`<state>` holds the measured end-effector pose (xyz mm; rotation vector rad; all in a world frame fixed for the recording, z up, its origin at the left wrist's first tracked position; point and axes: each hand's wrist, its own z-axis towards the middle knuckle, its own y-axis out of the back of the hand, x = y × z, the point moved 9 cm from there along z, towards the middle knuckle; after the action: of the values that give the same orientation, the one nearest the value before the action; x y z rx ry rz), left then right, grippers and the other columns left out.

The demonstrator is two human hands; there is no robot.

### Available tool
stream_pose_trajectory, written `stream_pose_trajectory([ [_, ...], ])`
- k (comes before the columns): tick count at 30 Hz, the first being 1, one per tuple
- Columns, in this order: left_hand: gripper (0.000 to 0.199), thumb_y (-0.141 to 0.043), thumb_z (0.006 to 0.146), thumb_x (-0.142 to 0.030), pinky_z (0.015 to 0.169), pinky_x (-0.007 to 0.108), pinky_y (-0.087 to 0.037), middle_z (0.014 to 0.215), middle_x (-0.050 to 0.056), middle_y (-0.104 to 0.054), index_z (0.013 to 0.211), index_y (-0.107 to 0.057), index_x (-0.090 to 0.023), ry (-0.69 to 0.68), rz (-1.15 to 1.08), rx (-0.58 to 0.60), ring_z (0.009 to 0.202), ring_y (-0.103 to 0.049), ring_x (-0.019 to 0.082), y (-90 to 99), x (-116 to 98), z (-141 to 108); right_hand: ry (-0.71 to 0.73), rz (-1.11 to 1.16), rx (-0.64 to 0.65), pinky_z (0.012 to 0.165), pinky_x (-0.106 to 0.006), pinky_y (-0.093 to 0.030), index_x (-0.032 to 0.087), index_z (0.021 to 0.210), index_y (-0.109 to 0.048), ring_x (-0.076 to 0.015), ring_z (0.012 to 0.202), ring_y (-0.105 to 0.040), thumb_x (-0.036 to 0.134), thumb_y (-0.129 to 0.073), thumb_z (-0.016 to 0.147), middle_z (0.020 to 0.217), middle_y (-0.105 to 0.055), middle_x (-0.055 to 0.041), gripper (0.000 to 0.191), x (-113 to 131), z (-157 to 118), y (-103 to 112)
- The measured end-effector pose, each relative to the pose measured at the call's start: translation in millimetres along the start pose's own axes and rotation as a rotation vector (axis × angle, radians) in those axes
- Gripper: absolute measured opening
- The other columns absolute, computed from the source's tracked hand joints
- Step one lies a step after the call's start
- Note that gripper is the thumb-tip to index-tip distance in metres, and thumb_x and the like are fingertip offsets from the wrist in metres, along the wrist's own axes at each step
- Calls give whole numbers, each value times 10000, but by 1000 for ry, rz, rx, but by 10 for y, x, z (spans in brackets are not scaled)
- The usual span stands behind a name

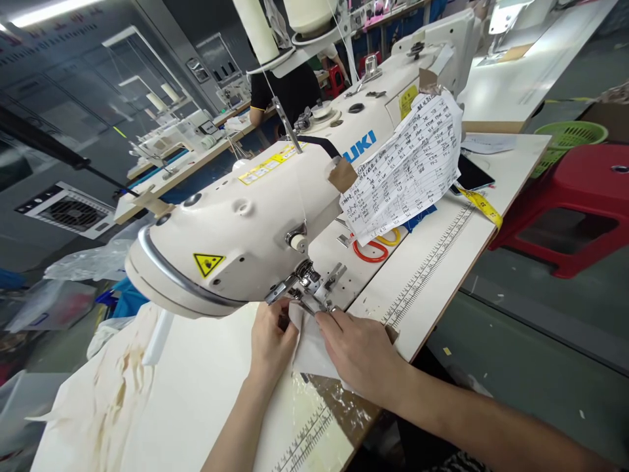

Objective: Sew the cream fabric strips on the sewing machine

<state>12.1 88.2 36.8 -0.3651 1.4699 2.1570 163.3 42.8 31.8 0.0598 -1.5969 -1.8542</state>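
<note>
A piece of white fabric [313, 349] lies on the bed of a white sewing machine [230, 226], its far edge at the metal presser foot and guide [310, 294]. My left hand [273, 337] is closed on the fabric's left edge, fingers curled just under the machine head. On the right, my right hand [362, 354] pinches the same fabric, thumb and fingertips close against the metal guide. The needle itself is too small to make out.
Red-handled scissors [369, 252] and yellow-handled scissors [392, 237] lie behind the needle area. A handwritten sheet [405, 167] hangs on the machine arm. A yellow tape measure [484, 206] drapes at the table edge; a red stool [565, 196] stands right. A person [289, 92] sits beyond.
</note>
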Motion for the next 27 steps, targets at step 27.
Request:
stream_pose_trajectory([
  [27, 181, -498, 924, -39, 826, 312, -517, 1014, 73, -659, 1007, -579, -178, -568, 169, 45, 947, -605, 185, 41, -492, -123, -41, -20, -34, 510, -364, -531, 115, 1224, -542, -269, 698, -700, 74, -544, 908, 915, -694, -90, 319, -13, -55, 14],
])
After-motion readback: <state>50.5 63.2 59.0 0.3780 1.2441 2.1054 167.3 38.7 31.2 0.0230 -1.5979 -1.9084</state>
